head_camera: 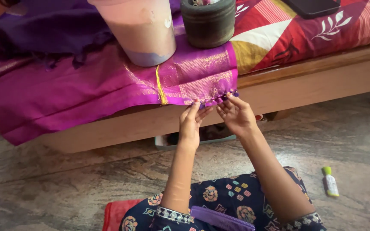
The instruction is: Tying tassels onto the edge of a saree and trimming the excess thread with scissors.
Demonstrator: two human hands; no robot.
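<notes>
Both hands work the fringe point(219, 99) of a magenta sari point(108, 90) hanging over the bed edge point(305, 81). The left hand point(192, 122) pinches the hem with its fingertips; the right hand point(235, 113) grips the small tassels just right. A bucket point(140, 30) and a dark pot point(208, 23) stand on the cloth behind.

Well above the fingers: a tall pinkish tub point(141, 30) beside a dark round stone holder point(209, 23), a patterned red bedsheet point(287, 34) to their right, a black flat device point(312, 7) on it. Below the fingers, near the lap: a purple comb point(221, 219), a red cloth point(116, 214). Far right on the stone floor point(65, 188): a small green-capped bottle point(330, 182).
</notes>
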